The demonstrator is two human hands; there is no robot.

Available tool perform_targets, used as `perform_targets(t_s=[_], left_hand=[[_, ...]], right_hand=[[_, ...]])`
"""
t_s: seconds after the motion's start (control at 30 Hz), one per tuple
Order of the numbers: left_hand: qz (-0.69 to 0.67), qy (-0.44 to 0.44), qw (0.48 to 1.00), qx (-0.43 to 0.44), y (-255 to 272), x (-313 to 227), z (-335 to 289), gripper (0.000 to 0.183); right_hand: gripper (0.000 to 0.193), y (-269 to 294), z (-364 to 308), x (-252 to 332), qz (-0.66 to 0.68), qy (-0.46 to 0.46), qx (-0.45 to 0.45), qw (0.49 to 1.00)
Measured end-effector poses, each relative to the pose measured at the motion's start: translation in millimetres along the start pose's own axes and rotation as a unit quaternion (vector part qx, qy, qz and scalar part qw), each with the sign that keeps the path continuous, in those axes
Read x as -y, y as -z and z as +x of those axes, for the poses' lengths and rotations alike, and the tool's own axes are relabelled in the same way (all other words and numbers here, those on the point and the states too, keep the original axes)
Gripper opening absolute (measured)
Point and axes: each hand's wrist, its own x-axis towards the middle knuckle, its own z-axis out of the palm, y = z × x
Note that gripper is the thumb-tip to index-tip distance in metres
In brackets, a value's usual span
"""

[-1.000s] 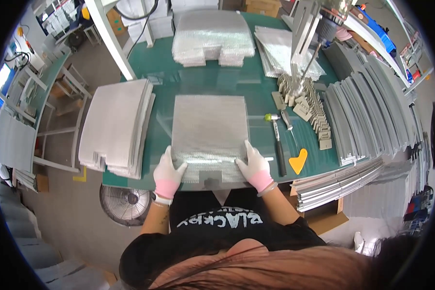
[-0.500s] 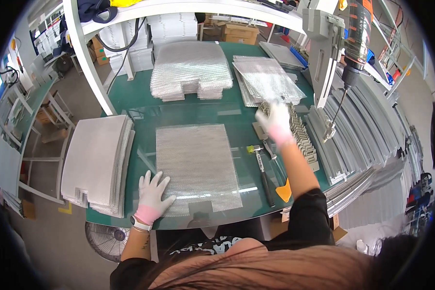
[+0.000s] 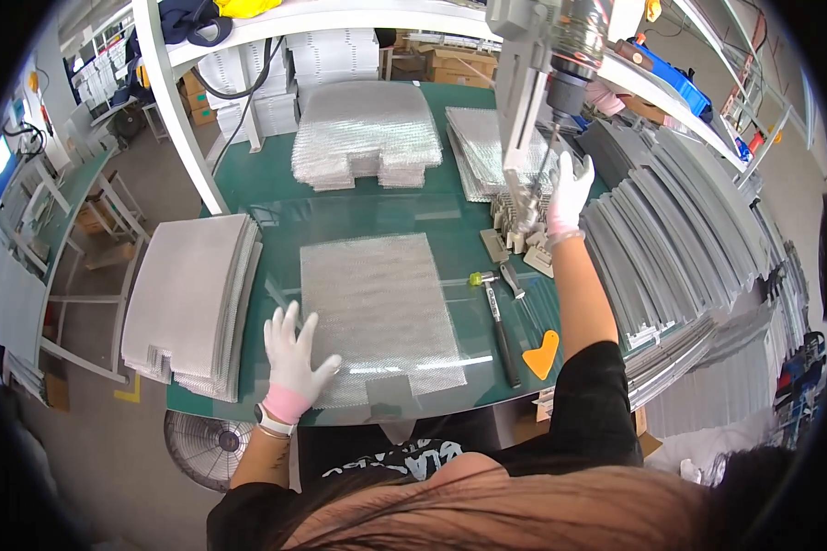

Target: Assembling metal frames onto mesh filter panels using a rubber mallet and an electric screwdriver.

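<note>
My left hand (image 3: pixel 292 360), in a white glove with a pink cuff, is open with fingers spread at the lower left edge of a silvery mesh-textured sheet (image 3: pixel 377 303). The sheet lies on the glossy green tabletop (image 3: pixel 469 216). My right hand (image 3: pixel 570 195), gloved alike, is raised beside the bit of a hanging power drill (image 3: pixel 574 64); its fingers are apart and I see nothing in them. Whether it touches the drill's grey support arm (image 3: pixel 521 101) cannot be made out. Below the bit sit small metal brackets (image 3: pixel 516 220), partly hidden by its bright tip.
A hammer (image 3: pixel 496 321), a screwdriver-like tool (image 3: pixel 513 280) and a yellow scraper (image 3: pixel 542 354) lie right of the sheet. Stacked sheets (image 3: pixel 188 294) stand at left, silvery stacks (image 3: pixel 368 129) at the back. Long grey panels (image 3: pixel 671 230) line the right side.
The drill and its support arm have swung left over the brackets. My right hand has moved right and up. The bracket row beside the tools no longer shows. My left hand has shifted slightly.
</note>
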Motion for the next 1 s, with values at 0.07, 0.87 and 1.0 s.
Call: perform_targets(t_s=[0.07,0.87,1.0], left_hand=[[-0.085,0.002,0.991,-0.106,3,-5,-6,0.067],[-0.068,0.068,0.993,-0.062,1,-22,-13,0.082],[-0.056,0.149,0.987,0.016,-9,-24,-16,0.082]], right_hand=[[0.073,-7,-52,44,0.107,-0.033,0.064,0.992],[0.086,72,-278,145,-0.329,-0.080,0.464,0.818],[0.083,70,-284,134,-0.345,-0.097,0.482,0.800]])
